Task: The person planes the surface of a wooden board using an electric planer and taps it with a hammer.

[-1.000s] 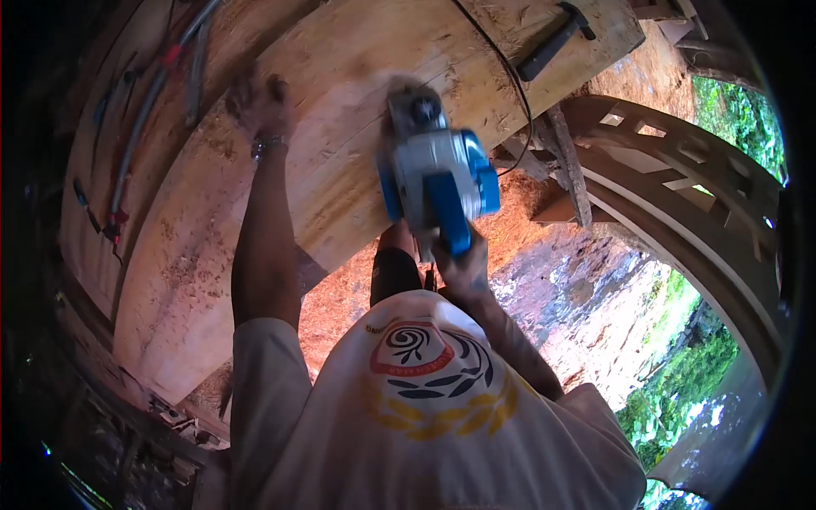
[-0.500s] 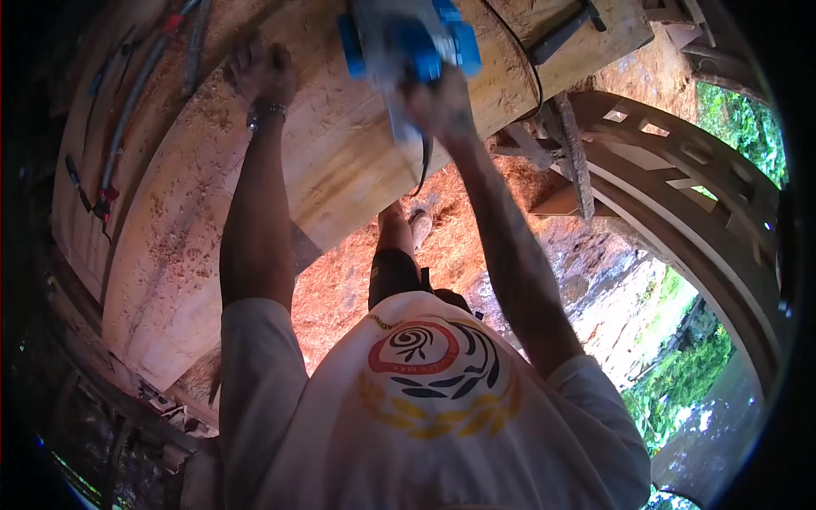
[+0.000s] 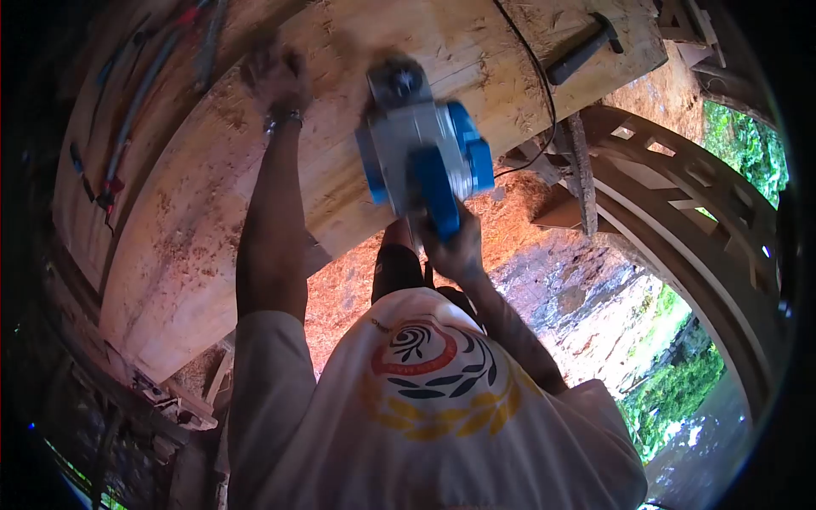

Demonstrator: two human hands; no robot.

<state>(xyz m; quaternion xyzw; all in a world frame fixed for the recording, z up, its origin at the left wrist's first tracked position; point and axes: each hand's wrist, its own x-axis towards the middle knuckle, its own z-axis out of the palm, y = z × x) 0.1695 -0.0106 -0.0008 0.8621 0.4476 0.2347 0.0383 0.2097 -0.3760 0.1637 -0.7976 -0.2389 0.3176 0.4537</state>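
A blue and grey electric hand planer (image 3: pixel 421 157) rests on a broad wooden board (image 3: pixel 195 221), its rear end near the board's close edge. My right hand (image 3: pixel 455 246) is wrapped round its rear handle. To the planer's left, my left hand (image 3: pixel 276 76) lies on the board with its fingers stretched out, partly in shadow and holding nothing. A band (image 3: pixel 282 119) circles that wrist. The planer's sole is hidden, and a black cord (image 3: pixel 544 85) runs across the board to its right.
At the upper right a dark hammer (image 3: pixel 586 55) lies on the board. Long bar tools with red parts (image 3: pixel 109 194) lie at the left. Reddish shavings (image 3: pixel 340 276) cover the ground. A curved wooden frame with cut-outs (image 3: pixel 680 187) stands at the right.
My right hand has drawn the planer back towards my body, and my right elbow is bent more. The left hand stays on the board.
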